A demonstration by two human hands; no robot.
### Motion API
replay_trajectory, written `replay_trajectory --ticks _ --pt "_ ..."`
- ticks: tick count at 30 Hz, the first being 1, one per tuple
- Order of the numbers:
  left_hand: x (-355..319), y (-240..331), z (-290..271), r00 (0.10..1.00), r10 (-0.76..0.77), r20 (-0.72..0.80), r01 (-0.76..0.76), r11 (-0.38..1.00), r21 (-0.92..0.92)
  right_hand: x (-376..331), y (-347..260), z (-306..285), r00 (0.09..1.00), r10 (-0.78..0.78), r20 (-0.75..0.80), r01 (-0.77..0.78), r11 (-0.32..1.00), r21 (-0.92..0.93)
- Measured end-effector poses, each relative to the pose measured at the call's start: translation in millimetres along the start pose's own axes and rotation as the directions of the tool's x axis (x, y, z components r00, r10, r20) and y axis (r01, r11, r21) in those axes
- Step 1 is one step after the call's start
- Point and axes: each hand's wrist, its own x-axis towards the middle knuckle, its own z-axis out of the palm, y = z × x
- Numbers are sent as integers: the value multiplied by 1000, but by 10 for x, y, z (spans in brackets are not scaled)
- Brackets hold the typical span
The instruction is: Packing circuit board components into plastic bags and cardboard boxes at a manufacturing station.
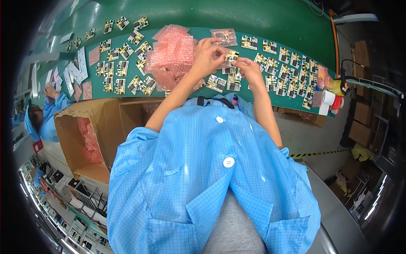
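A small circuit board (231, 57) with yellow and black parts is held up between my two hands over the green table. My right hand (251, 73) pinches its right side with thumb and forefinger. On the other side, my left hand (207, 58) is closed at a pinkish see-through bubble-wrap bag (218, 54), beside the board's left edge; the fingers partly hide the bag. A big pile of pink bubble-wrap bags (169, 53) lies left of my left hand. Just beyond my hands is a bagged circuit board (224, 37). More bare boards (216, 83) lie below my hands.
Loose circuit boards spread in rows to the right (292, 74) and left (122, 67) on the green table (253, 19). A white roll (327, 98) stands at the right end. Near the left front edge is an open cardboard box (91, 135). A co-worker (50, 112) works at far left.
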Motion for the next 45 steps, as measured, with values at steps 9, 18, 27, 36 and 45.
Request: replay_trajectory --ticks 9,18,27,36,45 --pt "8 24 14 999 -3 38 3 1000 17 -10 -77 -42 988 29 150 -48 991 122" --pt "62 154 97 997 -40 72 35 997 64 -10 45 -92 992 -22 127 2 988 154" --pt "188 174 159 989 -53 138 54 999 -6 24 64 -207 979 64 193 -154 854 497" --pt "401 252 289 987 -61 149 55 997 47 57 -101 -220 995 -49 92 15 942 336" --pt "590 166 174 579 -622 526 802 320 -504 299 -61 -346 986 -63 154 -6 913 408"
